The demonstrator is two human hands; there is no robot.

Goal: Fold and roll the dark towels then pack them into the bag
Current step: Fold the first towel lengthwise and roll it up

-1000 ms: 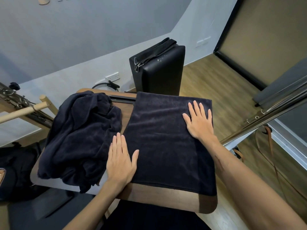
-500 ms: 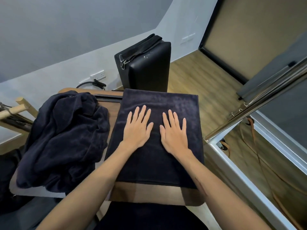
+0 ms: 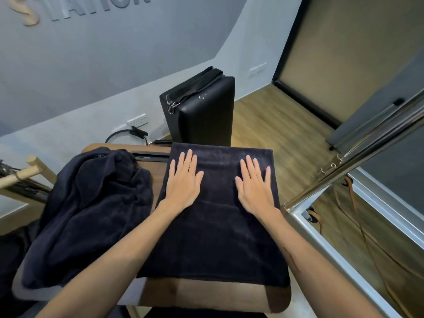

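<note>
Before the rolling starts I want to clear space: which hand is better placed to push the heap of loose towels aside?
Left. The left hand lies flat on the folded towel near its left edge, with the heap of loose towels right beside it. The right hand presses the far side and would have to cross over.

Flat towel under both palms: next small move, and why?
Probably start the roll from the far edge. Left hand and right hand lie flat near the far end of the folded towel, which looks smooth; the crumpled pile waits beside it.
</note>
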